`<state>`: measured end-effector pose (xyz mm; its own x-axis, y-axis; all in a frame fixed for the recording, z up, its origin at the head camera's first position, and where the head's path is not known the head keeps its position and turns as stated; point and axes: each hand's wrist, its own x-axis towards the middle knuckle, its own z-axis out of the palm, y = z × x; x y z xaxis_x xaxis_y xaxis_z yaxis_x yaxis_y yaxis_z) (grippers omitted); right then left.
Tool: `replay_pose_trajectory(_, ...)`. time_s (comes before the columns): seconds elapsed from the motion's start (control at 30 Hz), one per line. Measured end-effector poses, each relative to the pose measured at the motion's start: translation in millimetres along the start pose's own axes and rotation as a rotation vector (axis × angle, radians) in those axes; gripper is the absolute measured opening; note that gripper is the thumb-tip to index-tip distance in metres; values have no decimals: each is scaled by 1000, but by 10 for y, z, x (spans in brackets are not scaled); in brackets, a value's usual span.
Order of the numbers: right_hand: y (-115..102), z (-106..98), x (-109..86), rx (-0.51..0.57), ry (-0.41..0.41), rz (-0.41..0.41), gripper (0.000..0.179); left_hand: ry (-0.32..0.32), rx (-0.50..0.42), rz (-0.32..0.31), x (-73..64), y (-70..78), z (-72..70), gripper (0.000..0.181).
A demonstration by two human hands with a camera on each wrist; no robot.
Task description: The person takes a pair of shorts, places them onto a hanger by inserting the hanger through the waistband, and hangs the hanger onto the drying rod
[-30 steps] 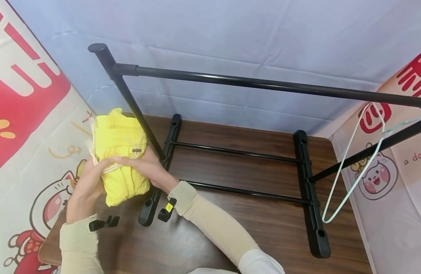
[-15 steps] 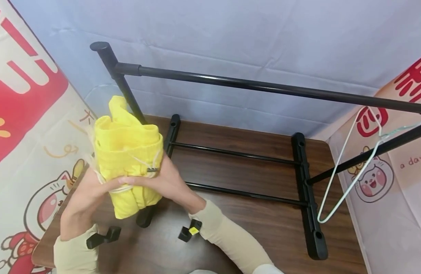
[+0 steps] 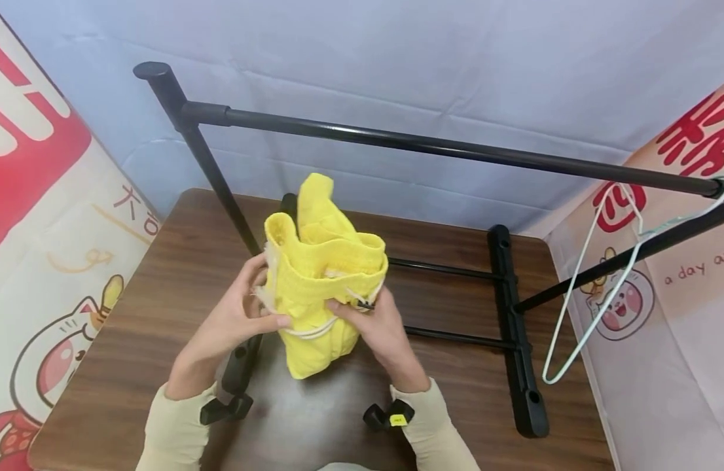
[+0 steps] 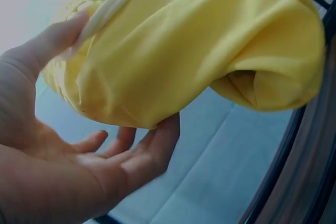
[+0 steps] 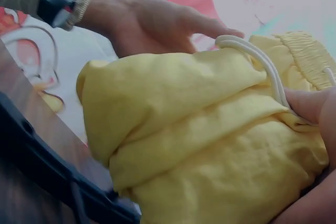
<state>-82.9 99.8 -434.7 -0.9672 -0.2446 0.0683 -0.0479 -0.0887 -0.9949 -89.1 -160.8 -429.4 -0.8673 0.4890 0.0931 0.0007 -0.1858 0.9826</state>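
So, 2 bare hands hold a folded bundle of bright yellow fabric [image 3: 315, 294] up over a brown wood-grain table [image 3: 132, 327], in front of the left part of a black tubular metal rack [image 3: 427, 142]. Left hand [image 3: 238, 314] grips 1 side, thumb on the front near a white looped cord [image 3: 311, 332], fingers bent underneath. Right hand [image 3: 380, 324] pinches the opposite side, thumb on front beside a small dark cord toggle [image 3: 364, 305]; its other fingers mostly hidden. Pale mint-green wire hanger [image 3: 646, 234] hangs at the rack's right end, well apart from the bundle.
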Motion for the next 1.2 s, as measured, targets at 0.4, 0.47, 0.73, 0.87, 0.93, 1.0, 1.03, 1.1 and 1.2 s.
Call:
replay_pose_trajectory(0.4,-40,-441,-93,-202,164,-80,57,131,430,56,426,-37,221,124)
replay_pose_trajectory(0.47,-24,-447,-88,-215,154,-88,58,98,401,97,514,-55,257,127)
replay_pose_trajectory(0.73,56,-378,-81,-291,132,-88,74,-4,233,136,707,-172,480,91)
replay_pose_trajectory(0.87,23,-398,-100,-312,54,-76,84,40,182,166,753,-231,556,70)
replay_pose_trajectory(0.93,-7,-438,-108,-299,-7,-65,87,90,165,186,774,-238,558,57)
replay_pose_trajectory(1.0,-42,-513,-125,-264,-67,-60,87,134,141,199,783,-231,527,47)
replay_pose_trajectory(1.03,-60,-562,-132,-235,-97,-70,87,148,130,203,784,-222,499,43)
replay_pose_trajectory(1.1,-98,-669,-145,-184,-136,-108,85,136,90,208,781,-197,433,40)
replay_pose_trajectory(1.2,-140,-810,-140,-117,-146,-201,73,74,48,225,758,-155,323,37)
